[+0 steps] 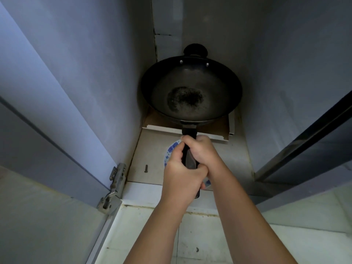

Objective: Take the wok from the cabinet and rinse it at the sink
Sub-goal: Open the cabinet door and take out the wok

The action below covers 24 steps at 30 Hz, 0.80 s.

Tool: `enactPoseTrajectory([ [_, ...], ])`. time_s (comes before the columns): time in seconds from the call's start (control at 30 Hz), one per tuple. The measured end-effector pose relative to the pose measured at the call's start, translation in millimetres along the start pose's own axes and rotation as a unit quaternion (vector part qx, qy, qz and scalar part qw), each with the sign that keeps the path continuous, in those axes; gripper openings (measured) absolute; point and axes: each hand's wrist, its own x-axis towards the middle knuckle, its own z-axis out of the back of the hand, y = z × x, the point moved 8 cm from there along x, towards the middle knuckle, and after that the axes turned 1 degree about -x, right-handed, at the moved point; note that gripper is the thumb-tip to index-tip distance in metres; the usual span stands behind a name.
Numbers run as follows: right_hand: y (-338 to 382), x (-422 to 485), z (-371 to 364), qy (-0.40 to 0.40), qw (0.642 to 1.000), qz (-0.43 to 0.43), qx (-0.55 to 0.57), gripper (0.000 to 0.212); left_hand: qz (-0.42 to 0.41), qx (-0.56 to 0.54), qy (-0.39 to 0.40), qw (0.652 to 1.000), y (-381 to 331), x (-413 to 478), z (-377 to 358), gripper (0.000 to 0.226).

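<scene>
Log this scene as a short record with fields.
left hand: grips the handle near its end
right hand: grips the handle nearer the bowl
wok: dark, upright, inside the cabinet, dark residue at its bottom
board: flat, under the wok; contact unclear
plate: blue-patterned, on the cabinet floor, partly hidden by the hands
screw: loose on the floor, left of the plate
hinge: at the cabinet's front left edge

We can read no words, numbers, brands or signs here. The wok [190,92] shows no lettering that we can make out, and the blue marks on the plate [170,149] are a pattern, not writing.
</scene>
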Motion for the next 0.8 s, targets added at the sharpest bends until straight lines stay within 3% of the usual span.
enactPoseTrajectory([
  [0.3,33.6,-57.8,-2.2,-0.005,1.000,-0.012,-0.007,0.027,0.033,0.025,0.019,0.999,-39.9,-55.8,20.5,0.067],
  [0.8,106.5,-200.9,14.0,0.018,0.993,-0.110,-0.026,0.031,0.136,0.014,0.024,0.990,-126.5,-190.9,44.3,0.059],
])
